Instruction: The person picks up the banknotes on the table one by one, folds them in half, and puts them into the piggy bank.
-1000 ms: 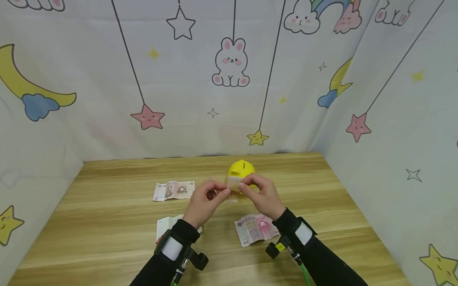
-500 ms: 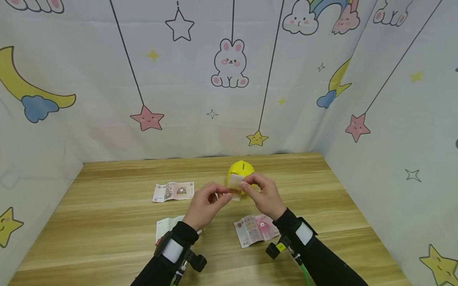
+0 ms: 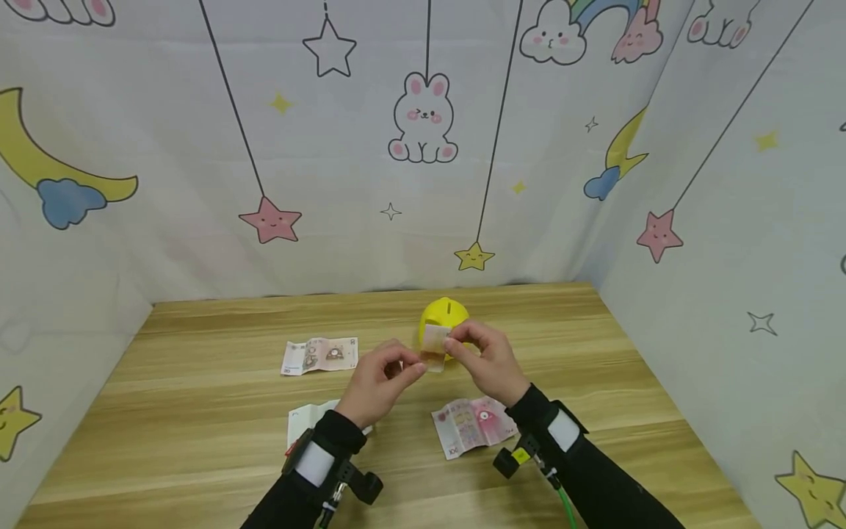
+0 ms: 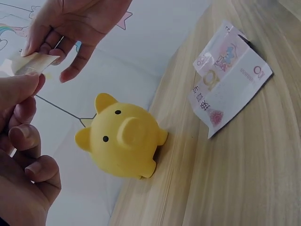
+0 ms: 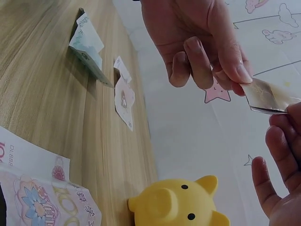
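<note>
A small folded banknote (image 3: 434, 338) is held up between both hands, in front of the yellow piggy bank (image 3: 448, 311). My left hand (image 3: 380, 378) pinches one end between thumb and finger, clearly seen in the right wrist view. The right hand (image 3: 487, 361) pinches the other end, its remaining fingers (image 5: 265, 183) loosely bent. The left wrist view shows the folded note (image 4: 34, 63) stretched between the two pinches, with the piggy bank (image 4: 124, 139) standing upright on the table beyond. Part of the piggy bank is hidden by the note and right hand in the head view.
On the wooden table (image 3: 218, 411) lie a creased note (image 3: 320, 355) at the back left, a greenish note (image 5: 88, 49) partly under the left forearm, and a pink 100 note (image 3: 472, 425) below the right hand. A patterned white curtain (image 3: 330, 147) surrounds the table.
The left fingertips have shifted slightly right along the folded note, which has tilted a little. The right hand has barely moved, and the piggy bank and the notes on the table stay put.
</note>
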`<state>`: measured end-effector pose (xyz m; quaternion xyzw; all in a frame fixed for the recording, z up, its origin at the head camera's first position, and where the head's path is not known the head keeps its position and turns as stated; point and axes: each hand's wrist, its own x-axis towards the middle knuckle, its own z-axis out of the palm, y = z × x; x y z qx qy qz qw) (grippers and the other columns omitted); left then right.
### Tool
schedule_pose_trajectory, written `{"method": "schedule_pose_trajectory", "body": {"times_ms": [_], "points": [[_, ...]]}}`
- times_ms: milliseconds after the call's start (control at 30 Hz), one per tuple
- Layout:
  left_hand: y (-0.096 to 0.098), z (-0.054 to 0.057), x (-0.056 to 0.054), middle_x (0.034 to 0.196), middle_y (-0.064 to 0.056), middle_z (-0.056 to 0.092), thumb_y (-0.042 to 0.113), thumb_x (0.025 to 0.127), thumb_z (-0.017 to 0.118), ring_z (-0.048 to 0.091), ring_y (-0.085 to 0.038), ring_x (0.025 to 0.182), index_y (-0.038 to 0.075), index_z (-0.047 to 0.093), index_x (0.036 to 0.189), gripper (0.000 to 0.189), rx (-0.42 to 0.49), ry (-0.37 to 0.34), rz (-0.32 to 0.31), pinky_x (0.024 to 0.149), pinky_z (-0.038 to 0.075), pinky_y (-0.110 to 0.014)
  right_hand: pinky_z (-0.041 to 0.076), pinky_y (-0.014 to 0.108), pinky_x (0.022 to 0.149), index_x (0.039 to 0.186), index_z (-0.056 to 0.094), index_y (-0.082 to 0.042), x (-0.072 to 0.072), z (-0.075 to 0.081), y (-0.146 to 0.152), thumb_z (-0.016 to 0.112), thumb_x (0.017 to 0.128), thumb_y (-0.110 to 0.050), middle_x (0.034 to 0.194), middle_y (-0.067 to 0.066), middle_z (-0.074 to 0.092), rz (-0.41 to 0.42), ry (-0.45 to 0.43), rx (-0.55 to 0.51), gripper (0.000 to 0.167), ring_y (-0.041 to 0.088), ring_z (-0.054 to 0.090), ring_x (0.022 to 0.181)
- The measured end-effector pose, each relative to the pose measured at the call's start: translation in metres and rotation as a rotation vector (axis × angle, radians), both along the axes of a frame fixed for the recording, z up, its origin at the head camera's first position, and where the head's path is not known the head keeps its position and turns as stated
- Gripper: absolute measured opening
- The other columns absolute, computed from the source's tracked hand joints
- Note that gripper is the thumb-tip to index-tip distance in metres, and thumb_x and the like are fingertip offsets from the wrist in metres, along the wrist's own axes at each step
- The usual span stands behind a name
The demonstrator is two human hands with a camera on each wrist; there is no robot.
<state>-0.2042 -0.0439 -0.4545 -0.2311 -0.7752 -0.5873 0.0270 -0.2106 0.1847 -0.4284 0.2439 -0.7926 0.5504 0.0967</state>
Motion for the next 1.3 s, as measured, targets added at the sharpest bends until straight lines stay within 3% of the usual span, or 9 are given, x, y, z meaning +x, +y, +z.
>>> {"method": "schedule_pose_trajectory", "body": {"times_ms": [200, 467, 667, 833, 1033, 1300], "points": [[-0.002, -0.001, -0.002, 0.088, 0.0, 0.063, 0.015, 0.098, 0.08, 0.049, -0.014, 0.069, 0.01, 0.08, 0.103, 0.007, -0.026, -0.035, 0.018, 0.064, 0.039, -0.024, 0.053, 0.03, 0.088, 0.1, 0.07, -0.001, -0.002, -0.002, 0.002, 0.065, 0.105, 0.0, 0.095, 0.009, 0.068, 0.004, 0.014, 0.011, 0.007, 0.019, 0.062, 0.093], [-0.002, 0.006, -0.002, 0.095, -0.004, 0.065, 0.017, 0.102, 0.075, 0.052, -0.018, 0.077, 0.009, 0.079, 0.108, 0.011, 0.014, -0.092, 0.052, 0.068, 0.042, -0.025, 0.053, 0.03, 0.09, 0.099, 0.07, -0.002, -0.002, -0.001, 0.003, 0.066, 0.104, 0.0, 0.095, 0.008, 0.068, -0.007, 0.023, 0.011, 0.007, 0.02, 0.061, 0.094], [0.001, 0.008, -0.002, 0.096, -0.005, 0.064, 0.012, 0.106, 0.068, 0.052, -0.018, 0.079, 0.005, 0.073, 0.11, 0.009, 0.016, -0.113, -0.001, 0.069, 0.042, -0.024, 0.053, 0.03, 0.09, 0.099, 0.069, -0.001, -0.001, 0.001, 0.003, 0.066, 0.104, 0.001, 0.094, 0.009, 0.067, -0.002, 0.009, 0.007, 0.006, 0.021, 0.061, 0.094], [0.002, 0.009, -0.002, 0.095, -0.005, 0.061, 0.011, 0.108, 0.065, 0.051, -0.017, 0.08, 0.004, 0.07, 0.11, 0.009, 0.02, -0.09, -0.025, 0.07, 0.041, -0.024, 0.053, 0.03, 0.09, 0.099, 0.069, 0.0, 0.0, 0.003, 0.003, 0.067, 0.103, 0.0, 0.095, 0.009, 0.068, -0.01, -0.01, 0.005, 0.005, 0.022, 0.062, 0.094], [0.005, 0.01, -0.001, 0.094, -0.003, 0.061, 0.015, 0.103, 0.073, 0.05, -0.017, 0.076, 0.009, 0.074, 0.108, 0.008, -0.003, -0.04, 0.059, 0.068, 0.04, -0.025, 0.054, 0.03, 0.089, 0.1, 0.07, 0.0, 0.0, 0.002, 0.003, 0.067, 0.104, -0.001, 0.095, 0.01, 0.069, -0.012, -0.012, 0.008, 0.005, 0.023, 0.062, 0.094], [0.017, 0.017, 0.0, 0.088, 0.001, 0.065, 0.014, 0.096, 0.083, 0.05, -0.012, 0.069, 0.012, 0.076, 0.095, 0.008, -0.001, 0.095, 0.207, 0.064, 0.04, -0.023, 0.054, 0.029, 0.085, 0.099, 0.07, 0.0, -0.001, 0.0, 0.001, 0.07, 0.103, -0.005, 0.093, 0.009, 0.07, -0.015, 0.058, 0.03, 0.006, 0.021, 0.062, 0.091]]}}
